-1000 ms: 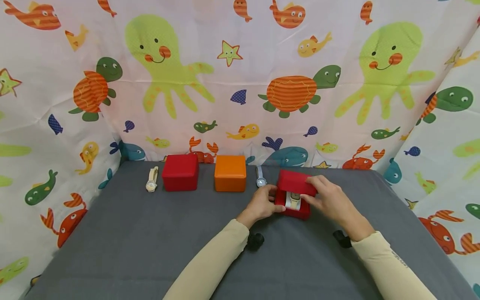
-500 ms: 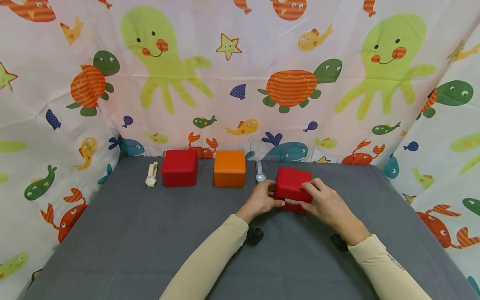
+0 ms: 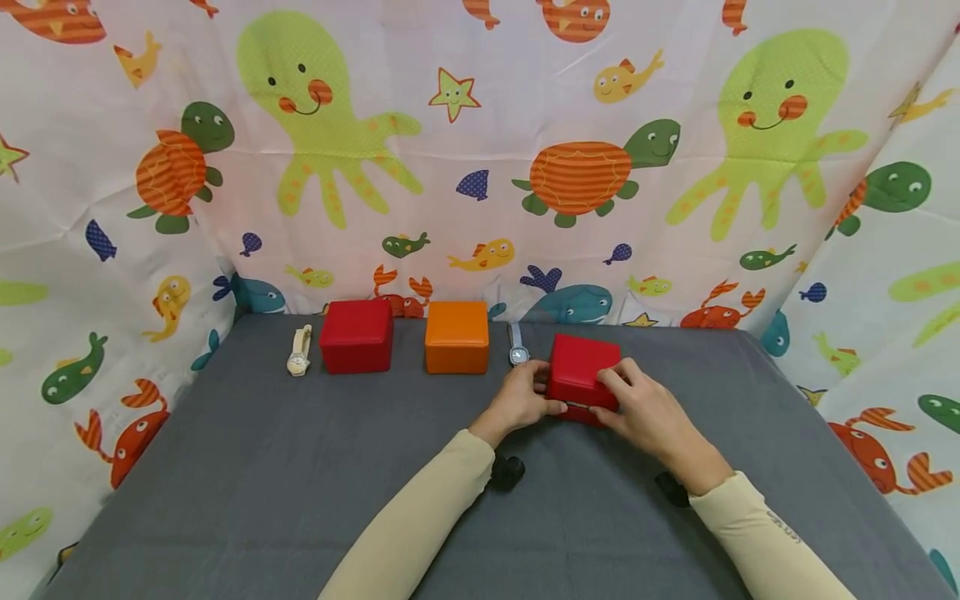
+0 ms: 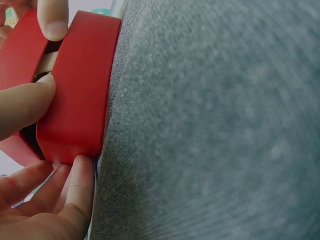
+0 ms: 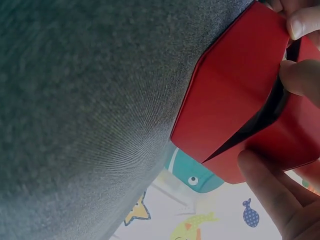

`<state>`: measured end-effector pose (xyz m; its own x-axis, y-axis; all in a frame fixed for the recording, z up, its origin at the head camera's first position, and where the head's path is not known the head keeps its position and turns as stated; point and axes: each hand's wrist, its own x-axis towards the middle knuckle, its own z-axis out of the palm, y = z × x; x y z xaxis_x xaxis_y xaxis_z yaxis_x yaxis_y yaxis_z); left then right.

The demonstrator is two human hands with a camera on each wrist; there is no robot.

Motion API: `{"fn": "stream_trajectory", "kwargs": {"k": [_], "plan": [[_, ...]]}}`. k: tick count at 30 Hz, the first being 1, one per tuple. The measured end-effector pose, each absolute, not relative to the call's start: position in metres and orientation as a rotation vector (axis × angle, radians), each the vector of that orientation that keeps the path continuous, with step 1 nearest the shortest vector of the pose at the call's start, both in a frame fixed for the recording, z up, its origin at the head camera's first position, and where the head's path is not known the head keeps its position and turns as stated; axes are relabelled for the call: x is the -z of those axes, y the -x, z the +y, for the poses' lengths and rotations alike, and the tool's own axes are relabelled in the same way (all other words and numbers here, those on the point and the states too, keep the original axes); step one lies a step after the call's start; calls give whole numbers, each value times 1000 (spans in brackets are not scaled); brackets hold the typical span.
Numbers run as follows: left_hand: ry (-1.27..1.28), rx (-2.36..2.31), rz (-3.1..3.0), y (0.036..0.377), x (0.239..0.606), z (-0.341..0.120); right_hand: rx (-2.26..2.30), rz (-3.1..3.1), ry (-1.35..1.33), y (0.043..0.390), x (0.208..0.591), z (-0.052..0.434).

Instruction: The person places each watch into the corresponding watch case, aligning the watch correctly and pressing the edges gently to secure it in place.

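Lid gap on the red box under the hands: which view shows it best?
Right wrist: the red box shows a dark wedge between lid and base. Left wrist shows a slit past fingers; head shows only a thin line.

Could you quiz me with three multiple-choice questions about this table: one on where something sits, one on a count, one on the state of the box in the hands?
1. Where does the pale-strapped wristwatch lie?
A. left of the far red square box
B. on the orange square box
C. under a sleeve

2. How many boxes stand on the grey cloth table?
A. one
B. three
C. five

3. How is the lid of the red hinged box between the left hand and right hand?
A. wide open
B. taken off
C. almost closed

Answers: 1 A, it rests beside that box's left side. 2 B, two red and one orange. 3 C, only a thin gap shows at the front.
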<state>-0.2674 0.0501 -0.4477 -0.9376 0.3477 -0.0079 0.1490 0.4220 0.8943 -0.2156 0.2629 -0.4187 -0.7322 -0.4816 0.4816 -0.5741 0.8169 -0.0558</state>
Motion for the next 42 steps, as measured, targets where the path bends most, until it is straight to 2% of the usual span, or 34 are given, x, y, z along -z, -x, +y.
{"fn": "stream_trajectory", "kwargs": {"k": [16, 31, 42], "plan": [[-431, -1503, 2470, 266, 447, 48, -406, -2608, -713, 209, 423, 264], [-490, -1562, 2546, 258, 435, 46, -1198, -2867, -72, 198, 415, 265], [-445, -1582, 2557, 257, 429, 53, -1245, -2853, -94, 200, 413, 274]]}}
